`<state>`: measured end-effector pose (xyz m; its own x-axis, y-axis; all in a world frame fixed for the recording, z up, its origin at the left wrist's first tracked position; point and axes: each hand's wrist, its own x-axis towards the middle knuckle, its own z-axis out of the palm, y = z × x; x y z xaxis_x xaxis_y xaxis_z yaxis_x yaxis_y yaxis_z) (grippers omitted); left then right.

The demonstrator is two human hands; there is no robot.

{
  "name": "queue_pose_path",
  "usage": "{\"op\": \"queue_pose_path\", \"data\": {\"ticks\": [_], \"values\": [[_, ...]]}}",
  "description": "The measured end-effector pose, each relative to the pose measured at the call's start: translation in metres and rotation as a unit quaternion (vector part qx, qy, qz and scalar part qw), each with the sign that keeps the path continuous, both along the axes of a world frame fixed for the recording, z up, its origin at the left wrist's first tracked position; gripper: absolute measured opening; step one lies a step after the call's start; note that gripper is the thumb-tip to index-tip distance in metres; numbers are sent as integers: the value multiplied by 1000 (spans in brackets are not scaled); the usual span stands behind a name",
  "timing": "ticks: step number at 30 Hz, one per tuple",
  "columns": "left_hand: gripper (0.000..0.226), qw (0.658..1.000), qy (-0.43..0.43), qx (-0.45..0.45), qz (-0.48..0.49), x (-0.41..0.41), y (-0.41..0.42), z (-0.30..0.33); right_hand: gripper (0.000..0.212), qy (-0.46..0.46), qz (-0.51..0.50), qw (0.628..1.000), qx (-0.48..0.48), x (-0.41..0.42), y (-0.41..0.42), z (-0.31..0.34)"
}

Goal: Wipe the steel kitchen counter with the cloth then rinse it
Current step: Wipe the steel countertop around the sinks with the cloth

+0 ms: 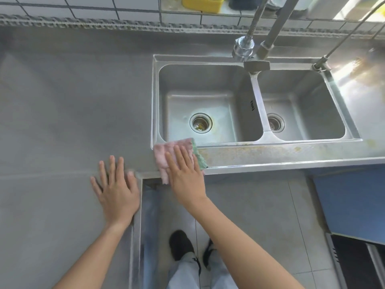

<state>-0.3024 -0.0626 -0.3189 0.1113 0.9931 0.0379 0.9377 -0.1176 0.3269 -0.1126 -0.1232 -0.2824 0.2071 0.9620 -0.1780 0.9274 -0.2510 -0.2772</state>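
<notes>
**Steel counter getting a wipe beside the double sink**

Grey steel is filling most of the scene, with the counter running along a white tiled wall and turning an inside corner toward the person. At that corner a pink cloth with a green edge is lying flat on the narrow front strip of counter, just in front of the left basin, with one end drooping over the counter's front edge. The right hand is pressing down on top of it, fingers straight and spread, covering the cloth's near half while the far edge is showing beyond the fingertips. The left hand is resting palm down on the bare counter just beside it, fingers extended and gripping nothing. A double sink is sitting behind the cloth, both drains visible, with a faucet rising at the divider. A yellow container is standing on the ledge above. Below, dark shoes are standing on the tiled floor.
</notes>
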Motion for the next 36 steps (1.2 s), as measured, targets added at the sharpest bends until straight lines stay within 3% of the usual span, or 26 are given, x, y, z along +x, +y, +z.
{"op": "queue_pose_path", "data": {"ticks": [5, 12, 18, 21, 24, 29, 36], "values": [[53, 999, -19, -20, -18, 6, -2, 3, 67, 10, -96, 995, 12, 23, -31, -4], [48, 989, -71, -54, -121, 77, 7, 25, 51, 93, 82, 991, 39, 46, -8, -5], [48, 966, -81, -50, -242, 119, 4, 23, 62, 51, 39, 997, 37, 89, -89, -5], [49, 972, -80, -39, -219, 140, 7, 14, 59, 30, -38, 998, 26, 108, -104, -3], [51, 982, -23, 6, -190, 152, 5, 6, 54, 14, -95, 995, 30, 101, -69, -1], [51, 977, 17, 34, -212, 146, 8, -3, 58, 46, -28, 998, 43, 81, -22, -6], [49, 979, 10, 39, -199, 150, 6, 2, 58, -24, 26, 997, 67, 149, -111, -8]]}}
